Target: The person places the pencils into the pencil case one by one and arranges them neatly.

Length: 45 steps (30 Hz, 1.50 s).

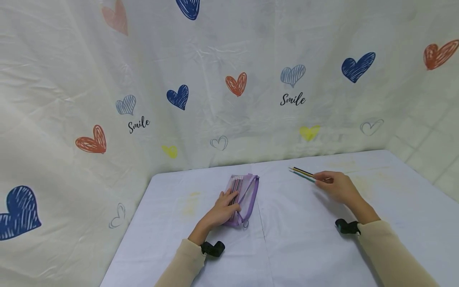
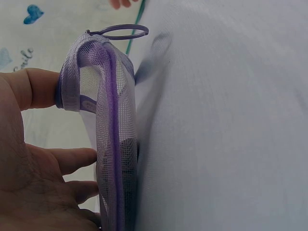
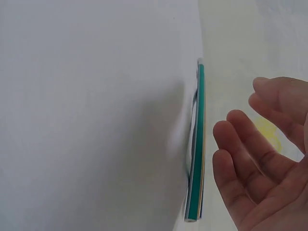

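Observation:
In the head view, a purple mesh pencil pouch (image 1: 254, 199) lies left of the table's middle, with several striped pencils (image 1: 236, 184) visible through it. My left hand (image 1: 223, 209) rests on the pouch. The left wrist view shows its thumb and fingertips touching the mesh pouch (image 2: 115, 120), fingers fairly straight. Farther right lies a small group of pencils, a green pencil (image 1: 302, 176) beside darker ones. My right hand (image 1: 337, 187) is at their near end. In the right wrist view its loosely bent fingers stand apart from the green pencil (image 3: 198, 144), holding nothing.
A white cloth (image 1: 287, 239) covers the table. Behind and beside it hangs a pale curtain (image 1: 258, 119) with printed hearts and the word "Smile". The table's back edge runs close beyond the pencils. A dark wrist camera (image 1: 213, 249) sits on the left wrist.

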Each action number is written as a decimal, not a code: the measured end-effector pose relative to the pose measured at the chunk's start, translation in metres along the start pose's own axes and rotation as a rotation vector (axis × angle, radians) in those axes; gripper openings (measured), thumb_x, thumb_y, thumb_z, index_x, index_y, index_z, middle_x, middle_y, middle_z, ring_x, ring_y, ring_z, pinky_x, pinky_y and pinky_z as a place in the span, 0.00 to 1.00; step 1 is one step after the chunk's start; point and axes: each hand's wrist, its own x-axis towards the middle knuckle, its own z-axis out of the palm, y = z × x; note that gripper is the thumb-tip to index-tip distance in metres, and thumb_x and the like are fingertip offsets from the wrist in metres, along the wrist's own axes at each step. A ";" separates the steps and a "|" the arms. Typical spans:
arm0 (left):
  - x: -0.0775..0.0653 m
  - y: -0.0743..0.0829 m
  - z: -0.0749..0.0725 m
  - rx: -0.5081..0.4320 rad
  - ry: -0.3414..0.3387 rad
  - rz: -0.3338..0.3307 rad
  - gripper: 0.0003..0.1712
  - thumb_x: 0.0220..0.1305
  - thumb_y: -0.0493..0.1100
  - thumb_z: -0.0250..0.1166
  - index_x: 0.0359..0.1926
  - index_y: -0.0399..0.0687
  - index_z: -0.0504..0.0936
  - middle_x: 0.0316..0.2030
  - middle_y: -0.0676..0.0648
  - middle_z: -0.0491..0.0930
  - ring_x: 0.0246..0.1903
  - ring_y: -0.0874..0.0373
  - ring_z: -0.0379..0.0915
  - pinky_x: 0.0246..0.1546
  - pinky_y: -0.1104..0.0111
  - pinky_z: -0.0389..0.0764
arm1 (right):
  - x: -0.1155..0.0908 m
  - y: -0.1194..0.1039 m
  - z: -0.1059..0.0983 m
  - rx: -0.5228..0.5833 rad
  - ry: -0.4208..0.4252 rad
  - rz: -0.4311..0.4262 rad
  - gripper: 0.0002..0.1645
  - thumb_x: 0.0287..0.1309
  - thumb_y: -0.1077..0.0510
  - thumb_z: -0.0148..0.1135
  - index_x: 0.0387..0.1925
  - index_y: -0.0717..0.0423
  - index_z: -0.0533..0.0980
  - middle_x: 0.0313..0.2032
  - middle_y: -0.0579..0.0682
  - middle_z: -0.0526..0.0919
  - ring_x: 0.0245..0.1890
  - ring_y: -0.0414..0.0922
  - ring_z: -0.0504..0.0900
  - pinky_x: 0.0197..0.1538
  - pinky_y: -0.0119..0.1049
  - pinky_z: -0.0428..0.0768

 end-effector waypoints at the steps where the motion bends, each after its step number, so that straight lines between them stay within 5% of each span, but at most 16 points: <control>1: 0.000 0.000 0.000 -0.002 0.001 0.001 0.46 0.60 0.54 0.59 0.79 0.51 0.61 0.82 0.42 0.44 0.82 0.37 0.27 0.74 0.31 0.37 | 0.000 0.001 -0.001 -0.001 -0.003 0.010 0.22 0.68 0.52 0.63 0.59 0.57 0.81 0.54 0.64 0.86 0.54 0.61 0.84 0.45 0.39 0.78; 10: -0.002 0.002 0.000 -0.013 -0.002 0.004 0.46 0.60 0.54 0.59 0.79 0.51 0.61 0.82 0.42 0.44 0.82 0.37 0.26 0.74 0.31 0.36 | 0.001 0.011 -0.002 -0.014 -0.027 0.070 0.21 0.68 0.56 0.63 0.57 0.63 0.81 0.54 0.67 0.84 0.52 0.63 0.82 0.47 0.51 0.81; 26: -0.002 0.002 0.000 -0.012 0.000 0.001 0.46 0.60 0.53 0.59 0.79 0.51 0.61 0.82 0.42 0.43 0.81 0.37 0.27 0.74 0.30 0.38 | 0.001 0.018 -0.004 -0.079 -0.090 0.039 0.10 0.60 0.65 0.63 0.41 0.58 0.88 0.40 0.60 0.87 0.40 0.53 0.81 0.38 0.37 0.76; 45: -0.001 0.002 0.000 -0.003 -0.002 0.008 0.45 0.61 0.52 0.58 0.79 0.50 0.61 0.82 0.41 0.44 0.81 0.36 0.27 0.73 0.30 0.37 | 0.000 0.020 -0.002 -0.093 -0.077 0.033 0.17 0.56 0.67 0.63 0.48 0.62 0.85 0.40 0.59 0.86 0.39 0.52 0.81 0.38 0.37 0.75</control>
